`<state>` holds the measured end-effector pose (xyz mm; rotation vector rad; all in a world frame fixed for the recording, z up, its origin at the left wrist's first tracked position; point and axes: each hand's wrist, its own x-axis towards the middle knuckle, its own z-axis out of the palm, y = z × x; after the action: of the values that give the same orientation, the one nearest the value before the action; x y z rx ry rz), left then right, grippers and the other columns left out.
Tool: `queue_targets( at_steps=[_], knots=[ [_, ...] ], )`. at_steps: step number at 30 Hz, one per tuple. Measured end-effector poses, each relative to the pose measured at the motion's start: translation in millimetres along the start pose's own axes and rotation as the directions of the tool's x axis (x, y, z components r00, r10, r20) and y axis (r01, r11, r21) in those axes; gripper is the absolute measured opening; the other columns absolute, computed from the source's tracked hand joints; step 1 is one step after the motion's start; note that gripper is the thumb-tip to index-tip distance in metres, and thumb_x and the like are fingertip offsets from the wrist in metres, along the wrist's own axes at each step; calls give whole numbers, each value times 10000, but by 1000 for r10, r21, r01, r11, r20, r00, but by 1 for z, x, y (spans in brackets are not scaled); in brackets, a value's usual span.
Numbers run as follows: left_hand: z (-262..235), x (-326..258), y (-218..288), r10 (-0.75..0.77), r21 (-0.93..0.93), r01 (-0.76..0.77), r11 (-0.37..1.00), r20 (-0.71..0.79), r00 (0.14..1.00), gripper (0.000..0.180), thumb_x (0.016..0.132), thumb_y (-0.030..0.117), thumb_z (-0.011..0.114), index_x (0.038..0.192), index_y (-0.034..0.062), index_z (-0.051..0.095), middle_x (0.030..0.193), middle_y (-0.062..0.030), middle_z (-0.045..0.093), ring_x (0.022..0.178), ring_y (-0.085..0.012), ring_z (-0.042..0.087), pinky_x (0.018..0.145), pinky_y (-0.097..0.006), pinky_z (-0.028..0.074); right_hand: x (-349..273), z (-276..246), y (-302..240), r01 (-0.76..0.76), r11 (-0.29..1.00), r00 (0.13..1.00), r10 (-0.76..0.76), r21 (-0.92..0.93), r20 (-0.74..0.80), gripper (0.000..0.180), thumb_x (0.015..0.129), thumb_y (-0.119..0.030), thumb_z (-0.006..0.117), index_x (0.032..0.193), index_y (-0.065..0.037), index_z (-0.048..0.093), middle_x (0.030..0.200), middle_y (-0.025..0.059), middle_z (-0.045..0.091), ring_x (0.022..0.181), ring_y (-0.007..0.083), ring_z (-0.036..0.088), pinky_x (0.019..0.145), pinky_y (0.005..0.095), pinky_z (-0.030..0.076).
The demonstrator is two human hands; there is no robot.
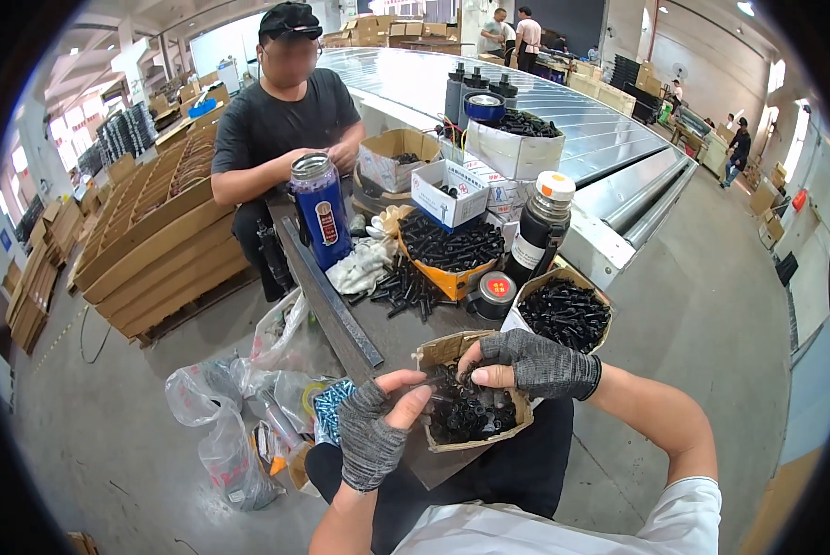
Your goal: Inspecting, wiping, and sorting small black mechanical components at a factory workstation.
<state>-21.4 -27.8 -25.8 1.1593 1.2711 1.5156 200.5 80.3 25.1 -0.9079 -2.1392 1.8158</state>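
My left hand, in a grey fingerless knit glove, is at the left rim of an open cardboard box. Its thumb and forefinger come together in a pinch; what they hold is too small and blurred to name. My right hand, gloved the same way, reaches over the far right side of that box. Its fingertips pinch something dark and small that I cannot make out. Small black ring-like parts lie inside the box, which stands at the table's near edge by my lap.
Black parts fill an orange-edged box and a white box. A black bottle, lidded cup and blue jar stand nearby. A metal bar lies along the left edge. Blue screws and plastic bags sit lower left. Someone sits opposite.
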Motion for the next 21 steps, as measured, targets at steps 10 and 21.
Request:
queue_targets(
  at_steps=[10,21],
  knots=[
    [11,5,9,-65,32,64,997,54,996,223,874,145,756,1057,18,745,891,-60,741,798,-114,671,750,-258,526,1,0,0,85,995,996,-85,45,-20,301,995,-231,586,1197,-11,626,972,48,665,844,112,645,724,278,552],
    [11,9,10,-88,78,83,994,73,993,248,869,167,771,1071,24,752,915,-70,748,844,-128,674,793,-270,520,2,-4,-16,119,974,992,-124,-190,-14,304,978,-216,577,1187,-16,673,957,73,695,862,129,641,810,298,526]
  ],
)
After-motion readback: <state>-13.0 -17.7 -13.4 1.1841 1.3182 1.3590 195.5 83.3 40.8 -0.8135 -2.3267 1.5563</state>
